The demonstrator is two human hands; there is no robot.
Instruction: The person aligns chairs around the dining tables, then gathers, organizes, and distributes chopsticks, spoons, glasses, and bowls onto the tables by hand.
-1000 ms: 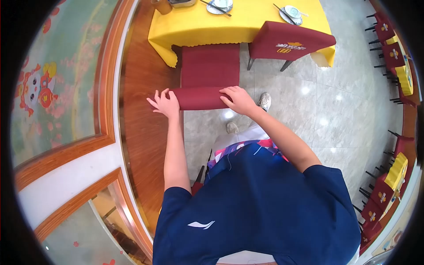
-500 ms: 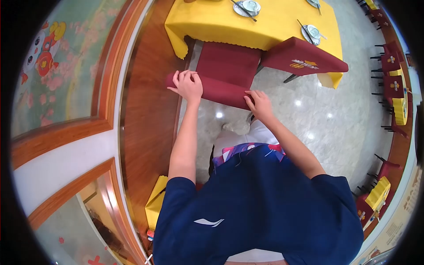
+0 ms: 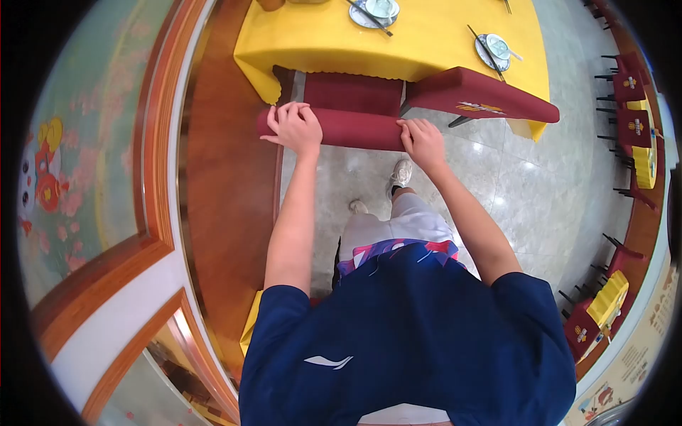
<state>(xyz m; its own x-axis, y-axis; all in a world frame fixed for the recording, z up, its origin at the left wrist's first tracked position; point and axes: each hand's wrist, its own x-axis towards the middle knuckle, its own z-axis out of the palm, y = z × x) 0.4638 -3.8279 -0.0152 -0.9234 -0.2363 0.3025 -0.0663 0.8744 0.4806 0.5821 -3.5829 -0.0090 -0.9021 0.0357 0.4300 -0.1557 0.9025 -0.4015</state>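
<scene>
A dark red upholstered chair point(image 3: 361, 129) stands in front of me, its backrest nearest and part of its seat showing beyond. My left hand point(image 3: 297, 130) grips the left end of the backrest top, fingers curled over it. At the right end, my right hand point(image 3: 425, 144) is closed on the corner, thumb toward the near side. The far part of the seat is hidden beneath the yellow cloth of the table point(image 3: 327, 53). A second red chair point(image 3: 483, 99) with a yellow emblem stands angled at the table's near right side.
Bowls on plates point(image 3: 374, 12) with chopsticks lie on the table, with another place setting point(image 3: 492, 52) to the right. A brown wooden wall panel point(image 3: 231, 142) runs close on my left. More chairs point(image 3: 632, 128) and yellow-covered tables line the far right. Tiled floor point(image 3: 490, 192) lies between.
The chair has moved forward, with more of its seat under the tablecloth, and its backrest has turned nearly parallel to the table edge. Both hands stayed on it. My shoes now show below.
</scene>
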